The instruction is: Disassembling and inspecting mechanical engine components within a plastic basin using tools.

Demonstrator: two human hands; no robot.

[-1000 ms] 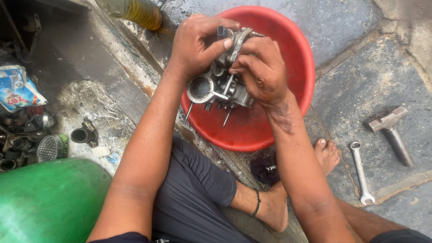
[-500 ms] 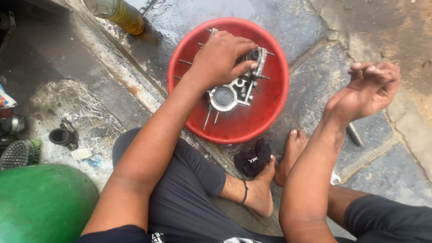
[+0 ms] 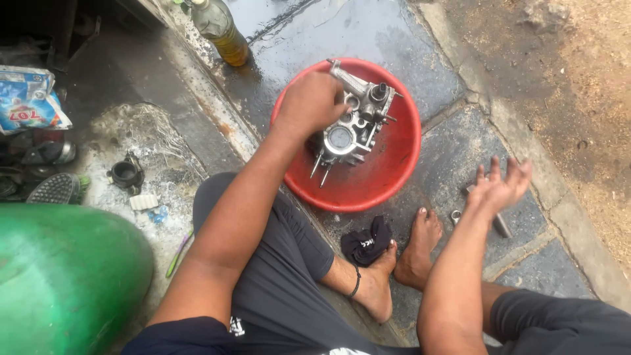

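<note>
Head view looks down on a seated person. Left hand (image 3: 309, 104) grips a grey metal engine part (image 3: 355, 125), fingers clamped on its top edge, holding it inside a red basin (image 3: 384, 181) on wet stone paving. Right hand (image 3: 501, 186) is raised well apart from the basin, fingers spread and empty, above a hammer (image 3: 503, 225). A black cloth (image 3: 365, 242) lies by the bare feet, a bottle (image 3: 220, 27) stands beyond the basin, and a green tank (image 3: 66, 276) sits near left.

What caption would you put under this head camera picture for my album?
Left hand grips a metal engine part in a red basin; right hand hangs open above wet paving stones.
</note>
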